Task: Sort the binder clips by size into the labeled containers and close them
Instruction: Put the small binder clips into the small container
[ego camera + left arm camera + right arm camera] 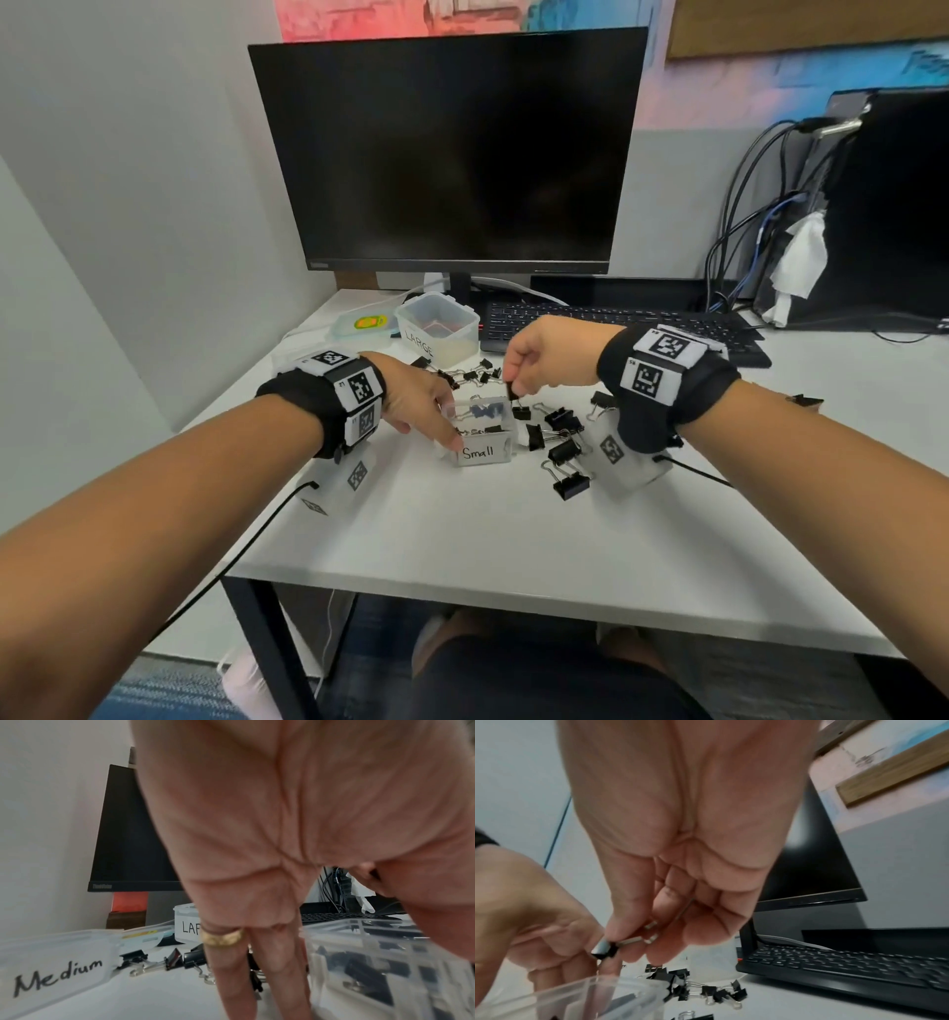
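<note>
The clear container labeled "Small" (485,452) (372,953) (577,992) stands open at mid-table with several small black clips inside. My left hand (451,426) (257,983) rests against its left side, fingers straight and pointing down. Just above the container, my right hand (511,383) (618,947) pinches a small black binder clip (512,393) (602,950) by its wire handles. The "LARGE" container (439,326) (185,925) stands open behind. The "Medium" container (56,959) sits under my left wrist, hidden in the head view.
Larger loose clips (562,449) lie right of the Small container, and smaller ones (470,372) (706,990) (159,961) behind it. A lid with a yellow sticker (364,324) lies at the back left. Keyboard (616,324) and monitor (452,154) stand behind.
</note>
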